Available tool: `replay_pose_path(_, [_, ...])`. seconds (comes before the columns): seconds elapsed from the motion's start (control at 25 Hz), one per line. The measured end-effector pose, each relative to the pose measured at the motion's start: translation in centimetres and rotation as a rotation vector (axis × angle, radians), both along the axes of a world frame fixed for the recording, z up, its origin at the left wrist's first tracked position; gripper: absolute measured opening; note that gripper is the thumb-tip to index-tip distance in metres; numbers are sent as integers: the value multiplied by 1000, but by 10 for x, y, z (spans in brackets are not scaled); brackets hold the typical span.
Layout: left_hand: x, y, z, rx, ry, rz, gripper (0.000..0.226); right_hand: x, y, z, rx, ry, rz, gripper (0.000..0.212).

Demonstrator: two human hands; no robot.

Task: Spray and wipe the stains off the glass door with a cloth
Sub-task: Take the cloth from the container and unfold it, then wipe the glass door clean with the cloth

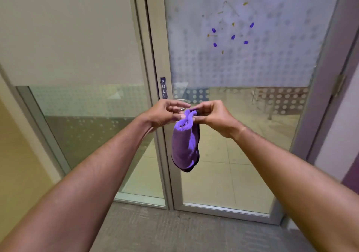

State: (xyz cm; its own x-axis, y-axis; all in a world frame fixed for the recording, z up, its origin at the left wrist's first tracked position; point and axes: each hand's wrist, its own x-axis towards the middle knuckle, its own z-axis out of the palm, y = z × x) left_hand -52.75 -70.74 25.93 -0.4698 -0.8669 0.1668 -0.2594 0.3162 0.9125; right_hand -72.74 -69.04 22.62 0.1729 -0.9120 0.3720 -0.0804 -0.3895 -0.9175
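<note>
A purple cloth (185, 144) hangs folded in front of the glass door (242, 135). My left hand (165, 113) and my right hand (211, 115) both pinch its top edge, side by side, at handle height. On the door's frosted upper pane sit several purple and yellowish stains (232, 32), well above both hands. No spray bottle is in view.
A metal door handle (183, 105) sits just behind my fingers, under a PULL sign (163, 88). A fixed glass panel (87, 96) stands left of the door frame. Grey carpet (174, 230) covers the floor at the door's foot. A purple wall (345, 135) is at the right.
</note>
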Motion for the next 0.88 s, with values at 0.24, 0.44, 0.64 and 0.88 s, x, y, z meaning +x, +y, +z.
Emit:
replay_pose_path(0.24, [-40, -66, -8, -53, 22, -92, 16, -41, -45, 6, 5, -29, -120, 24])
replay_pose_path(0.44, [-56, -144, 5, -120, 106, -32, 9, -75, -91, 25, -19, -20, -269, 19])
replay_pose_path(0.64, [-58, -214, 24, -205, 216, 63, 12, -115, -133, 46, -75, -6, -485, 16])
replay_pose_path(0.88, [-86, -272, 42, -252, 388, 206, 16, -145, -167, 69, -154, -73, -654, 16])
